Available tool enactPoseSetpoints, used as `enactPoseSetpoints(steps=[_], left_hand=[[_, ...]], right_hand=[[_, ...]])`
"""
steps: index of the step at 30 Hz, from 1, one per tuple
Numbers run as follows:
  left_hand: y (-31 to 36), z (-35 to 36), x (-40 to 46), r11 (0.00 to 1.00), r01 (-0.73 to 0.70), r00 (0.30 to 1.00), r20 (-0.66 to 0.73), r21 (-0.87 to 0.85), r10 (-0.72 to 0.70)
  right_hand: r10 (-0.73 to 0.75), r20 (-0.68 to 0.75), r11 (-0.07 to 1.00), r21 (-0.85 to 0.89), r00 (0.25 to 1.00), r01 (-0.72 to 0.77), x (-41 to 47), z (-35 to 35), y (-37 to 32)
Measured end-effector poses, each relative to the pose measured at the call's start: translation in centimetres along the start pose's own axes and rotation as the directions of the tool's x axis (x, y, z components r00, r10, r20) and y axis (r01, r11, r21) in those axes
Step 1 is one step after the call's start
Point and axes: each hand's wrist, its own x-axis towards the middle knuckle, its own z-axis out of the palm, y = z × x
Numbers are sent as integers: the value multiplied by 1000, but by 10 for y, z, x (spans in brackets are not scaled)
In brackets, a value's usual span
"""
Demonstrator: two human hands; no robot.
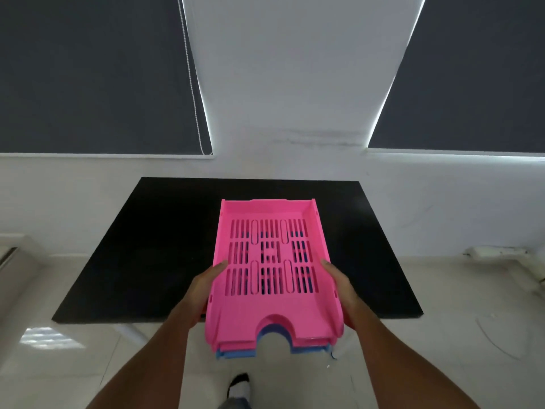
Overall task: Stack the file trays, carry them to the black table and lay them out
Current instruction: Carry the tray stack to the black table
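Head view, stack: I am seeing the pink tray (272,261) sitting on top, with another pink edge and a blue tray (236,354) showing under its near lip; the stack is hanging in the air over the near edge of the black bench (141,255).
Left hand: the left hand (203,293) is pressing the stack's left wall, fingers (219,265) wrapped onto the pink tray, closed on it.
Right hand: the right hand (343,293) is clasping the right wall the same way, thumb lying along the rim.
Around: white wall (295,98) behind the bench, dark blinds (88,69) on both sides, a bead cord (193,84) hanging by the left blind.
In the way: I am seeing nothing lying on the bench top apart from the stack's shadow.
Edges and room: the far bench edge is meeting the wall; open black surface is spreading left and right of the stack.
Floor: pale tile floor (442,364), one shoe (240,385) showing below the stack.
Writing: I cannot make out any label or brand.
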Motion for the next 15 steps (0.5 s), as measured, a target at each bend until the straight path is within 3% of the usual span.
enactPoseSetpoints(steps=[8, 15], left_hand=[[63, -42, 91, 998, 36, 998, 50, 54, -39], [79, -57, 146, 996, 82, 995, 61, 22, -83]], right_hand=[[20, -72, 999, 41, 997, -17, 93, 43, -30], [51, -91, 999, 6, 995, -51, 140, 57, -48]])
